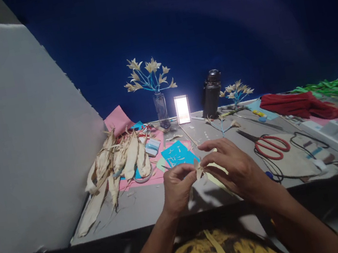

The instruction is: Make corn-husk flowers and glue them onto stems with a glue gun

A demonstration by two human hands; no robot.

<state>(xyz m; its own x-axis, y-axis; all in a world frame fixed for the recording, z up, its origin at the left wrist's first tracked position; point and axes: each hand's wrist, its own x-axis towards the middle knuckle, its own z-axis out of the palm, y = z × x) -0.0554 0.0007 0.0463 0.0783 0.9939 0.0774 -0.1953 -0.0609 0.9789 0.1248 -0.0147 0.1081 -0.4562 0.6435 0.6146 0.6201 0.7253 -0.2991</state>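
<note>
A small pale corn-husk flower (199, 170) is held just above the table's front part, between my two hands. The thumb and forefinger of my left hand (179, 186) pinch it from the left. From the right, the fingertips of my right hand (230, 164) close on its petals, with the fingers curved over it. Behind the hands lies a blue paper sheet (178, 152) scattered with thin cut husk strips. A pale yellow paper (217, 162) shows partly beneath my right hand. Past it is a blue-stemmed branch (222, 126) with pale flowers.
Dried corn husks (130, 157) are heaped at left on pink paper. A glass vase (161, 111) of husk flowers, a bright lit screen (182, 109) and a dark flask (211, 95) stand behind. Red-handled scissors (272, 146), cables, a white power strip (337, 136) and red cloth (299, 105) lie right.
</note>
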